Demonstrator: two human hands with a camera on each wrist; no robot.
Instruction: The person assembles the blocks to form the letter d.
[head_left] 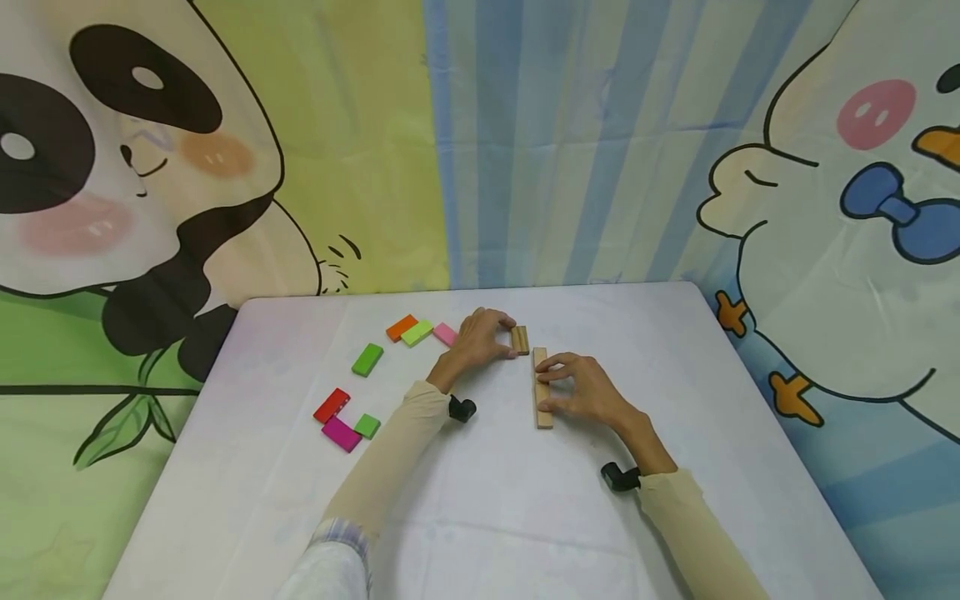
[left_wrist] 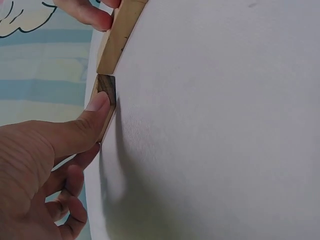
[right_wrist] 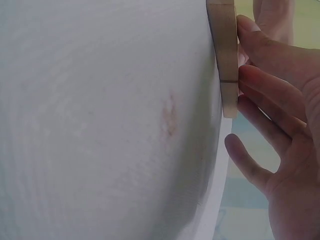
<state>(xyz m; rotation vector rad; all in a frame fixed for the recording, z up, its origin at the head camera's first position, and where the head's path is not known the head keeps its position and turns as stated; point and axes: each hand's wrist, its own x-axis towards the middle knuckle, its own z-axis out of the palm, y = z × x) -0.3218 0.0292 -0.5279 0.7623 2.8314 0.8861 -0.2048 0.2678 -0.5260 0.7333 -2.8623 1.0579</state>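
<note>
My left hand (head_left: 480, 337) pinches a short wooden block (head_left: 520, 340) between thumb and fingers, at its two ends. In the left wrist view, the thumb (left_wrist: 97, 107) presses on the block's dark-grained end. Just nearer and to the right lies a row of pale wooden blocks (head_left: 543, 400), laid end to end. My right hand (head_left: 585, 390) touches the row's side with thumb and fingertips, the fingers spread along it. A seam between two of these blocks (right_wrist: 228, 50) shows in the right wrist view. In the left wrist view the row's end meets the pinched block's corner.
Left of the hands, coloured blocks lie in a loose curve on the white table (head_left: 480, 533): orange (head_left: 401, 327), lime (head_left: 417, 333), pink (head_left: 446, 334), green (head_left: 367, 360), red (head_left: 332, 405), magenta (head_left: 341, 434) and a smaller green one (head_left: 367, 426). A cartoon-printed cloth (head_left: 555, 167) hangs behind.
</note>
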